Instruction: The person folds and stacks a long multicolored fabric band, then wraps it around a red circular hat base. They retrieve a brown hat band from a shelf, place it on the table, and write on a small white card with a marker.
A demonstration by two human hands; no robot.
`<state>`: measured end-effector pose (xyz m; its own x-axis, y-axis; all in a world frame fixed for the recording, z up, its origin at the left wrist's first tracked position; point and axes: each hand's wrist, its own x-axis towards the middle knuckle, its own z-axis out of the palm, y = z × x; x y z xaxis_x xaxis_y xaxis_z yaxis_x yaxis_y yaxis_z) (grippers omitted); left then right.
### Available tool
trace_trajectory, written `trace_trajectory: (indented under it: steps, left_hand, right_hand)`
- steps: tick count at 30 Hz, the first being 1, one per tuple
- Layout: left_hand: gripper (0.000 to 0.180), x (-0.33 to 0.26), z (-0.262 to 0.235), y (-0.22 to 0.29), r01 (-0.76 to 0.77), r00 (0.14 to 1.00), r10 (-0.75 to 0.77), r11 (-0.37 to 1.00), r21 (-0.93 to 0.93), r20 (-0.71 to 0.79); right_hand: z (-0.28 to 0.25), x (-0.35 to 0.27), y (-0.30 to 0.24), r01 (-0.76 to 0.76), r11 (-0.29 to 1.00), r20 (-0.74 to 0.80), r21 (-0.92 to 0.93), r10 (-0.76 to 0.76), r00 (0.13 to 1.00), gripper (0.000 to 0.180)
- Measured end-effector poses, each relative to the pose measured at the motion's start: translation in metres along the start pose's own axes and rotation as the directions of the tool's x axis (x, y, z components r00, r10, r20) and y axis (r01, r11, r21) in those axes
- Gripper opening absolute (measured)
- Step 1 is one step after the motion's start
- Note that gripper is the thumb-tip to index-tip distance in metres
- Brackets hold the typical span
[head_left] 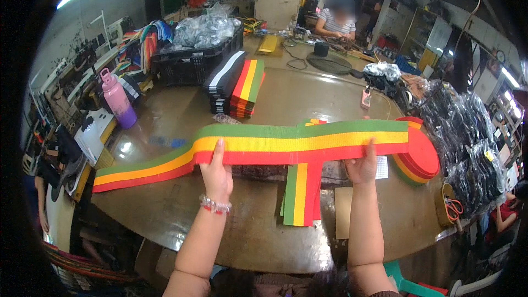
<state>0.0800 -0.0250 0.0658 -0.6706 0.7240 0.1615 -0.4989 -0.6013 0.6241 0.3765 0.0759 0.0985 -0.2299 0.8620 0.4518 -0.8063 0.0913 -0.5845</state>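
A long green, yellow and red striped webbing strap (253, 144) stretches across in front of me, above the tabletop. My left hand (217, 175), with a beaded bracelet at its wrist, grips the strap's lower edge; one digit shows in front and the rest are behind it. Near the strap's right end, my right hand (363, 166) pinches it from below, its other fingers partly hidden. The strap's left end droops toward the table. Under the strap lie shorter striped webbing pieces (300, 195), pointing toward me. At the right stands a coiled roll of the same webbing (424, 154).
Stacked striped strips (248, 85) and black-and-white strips (226, 74) sit farther back on the table (181, 214). A black crate (181, 66) holds clear plastic bags. There is a pink-purple bottle (117, 99) at left, scissors (454, 208) at right, and another person (336, 22) beyond.
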Motion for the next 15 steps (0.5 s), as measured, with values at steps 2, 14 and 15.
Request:
trace_trajectory:
  steps: [2,14,15]
  left_hand:
    - [0.030,0.019,-0.003,0.005,-0.045,0.999,0.044,0.991,0.129,0.010]
    - [0.023,0.064,-0.063,-0.019,-0.393,0.919,0.222,0.472,0.789,0.325]
    - [0.023,0.063,-0.065,-0.021,-0.401,0.916,0.227,0.472,0.785,0.332]
  right_hand:
    - [-0.006,-0.003,0.011,-0.060,0.932,-0.255,-0.357,-0.035,0.966,0.033]
    - [-0.043,0.006,0.046,-0.151,0.665,-0.349,-0.732,-0.175,0.921,0.016]
    - [-0.047,0.005,0.048,-0.199,0.681,-0.388,-0.705,-0.135,0.912,0.016]
